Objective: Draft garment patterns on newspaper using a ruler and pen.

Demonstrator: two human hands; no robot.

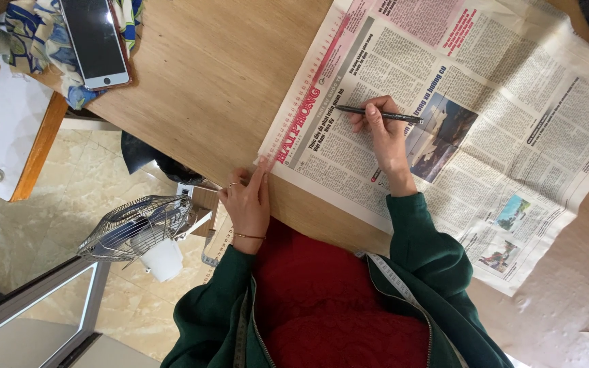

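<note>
**Pen working over a spread newspaper**

A wide, thin printed newspaper is lying flat on the wooden surface, looking light, limp and easily torn. The left hand is pressing its corner with loosely spread fingers; the right hand is pinching a slim black pen. A smartphone is resting well apart.

Left hand flat; right hand pinched (fingers curled).

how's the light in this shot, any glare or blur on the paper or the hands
Head view: soft, even daylight, no harsh glare on the newspaper; the phone screen shows a faint sheen. Right hand with the pen and left hand are sharp, with only faint shadows. Fine print is too small to read; the frame looks rotated.
</note>
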